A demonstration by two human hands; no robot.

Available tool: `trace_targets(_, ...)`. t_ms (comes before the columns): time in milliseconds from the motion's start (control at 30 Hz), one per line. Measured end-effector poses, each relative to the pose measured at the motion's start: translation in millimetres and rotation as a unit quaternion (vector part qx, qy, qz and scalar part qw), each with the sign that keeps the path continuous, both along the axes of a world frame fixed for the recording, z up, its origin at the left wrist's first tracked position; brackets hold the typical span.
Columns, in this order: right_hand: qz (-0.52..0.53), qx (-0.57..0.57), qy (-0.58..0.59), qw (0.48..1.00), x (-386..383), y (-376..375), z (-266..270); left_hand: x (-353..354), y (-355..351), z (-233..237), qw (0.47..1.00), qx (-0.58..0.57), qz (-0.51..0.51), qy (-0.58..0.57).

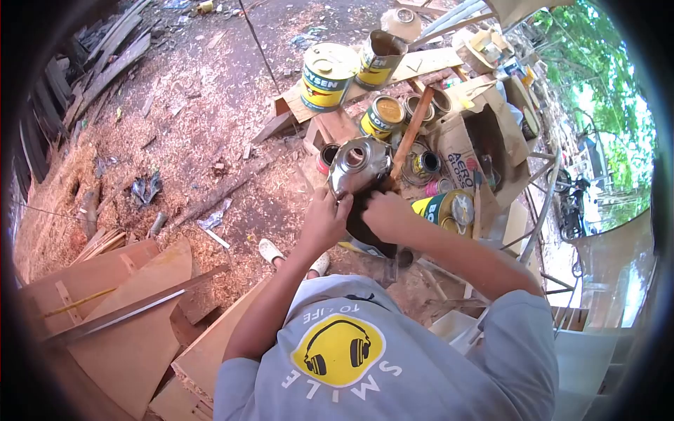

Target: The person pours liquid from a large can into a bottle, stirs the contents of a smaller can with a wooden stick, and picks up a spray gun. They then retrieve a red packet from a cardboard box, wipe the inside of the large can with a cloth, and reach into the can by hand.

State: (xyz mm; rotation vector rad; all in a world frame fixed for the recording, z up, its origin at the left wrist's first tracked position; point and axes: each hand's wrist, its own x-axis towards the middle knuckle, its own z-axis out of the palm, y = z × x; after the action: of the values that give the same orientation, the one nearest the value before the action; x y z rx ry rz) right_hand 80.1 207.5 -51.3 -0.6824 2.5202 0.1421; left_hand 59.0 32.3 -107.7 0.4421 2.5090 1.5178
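Note:
A shiny silver metal can lid with a round opening tilts up in front of me. My left hand is closed on its near left edge. Below it is a can with a dark inside, its lower part showing a pale wall. My right hand is closed at the can's right side, close to the lid; what its fingers grip is hidden. A wooden stick leans just beyond the right hand. A yellow and green paint can stands right of that hand.
Large Boysen cans and smaller open paint cans crowd a wooden bench. An Aero Gloss cardboard box sits at right. Plywood sheets lie lower left. Wood shavings cover the ground.

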Motion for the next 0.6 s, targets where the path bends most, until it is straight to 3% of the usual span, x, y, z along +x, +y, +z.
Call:
trace_targets(33, 0.041, 0.049, 0.057, 0.996, 4.2, 1.4, 1.0, -3.1, 1.8, -4.7, 0.999, 0.037, -0.007, 0.010)
trace_targets(67, 0.039, 0.095, 0.044, 0.994, 5.7, 4.8, -12.1, -6.3, 4.5, -8.3, 0.997, 0.076, -0.015, 0.022)
trace_targets(167, -0.201, 0.062, -0.046, 0.977, -8.8, -10.5, -33.8, -5.2, 13.6, -11.6, 0.997, 0.078, -0.028, 0.005)
trace_targets(200, -0.188, 0.048, -0.063, 0.979, -13.1, -9.7, -40.1, -6.5, 14.8, -7.8, 0.992, 0.081, -0.031, -0.093)
trace_targets(267, -0.159, 0.019, -0.098, 0.982, -24.6, -10.8, -54.3, -6.9, 17.5, -9.9, 0.989, 0.100, -0.021, -0.103)
trace_targets(333, -0.231, -0.063, -0.082, 0.967, -26.1, -12.6, -69.1, -11.8, 17.7, -15.6, 0.988, 0.090, -0.034, -0.123)
trace_targets(367, -0.264, -0.103, -0.075, 0.956, -24.8, -13.3, -77.1, -11.2, 16.4, -16.1, 0.989, 0.086, -0.031, -0.119)
trace_targets(433, -0.235, -0.130, -0.046, 0.962, -24.8, -11.0, -94.3, -12.5, 9.9, 9.1, 0.990, 0.080, -0.026, -0.111)
trace_targets(600, -0.298, -0.224, -0.027, 0.928, -13.3, -0.1, -139.1, -14.2, 8.6, -0.2, 0.993, 0.063, -0.042, -0.088)
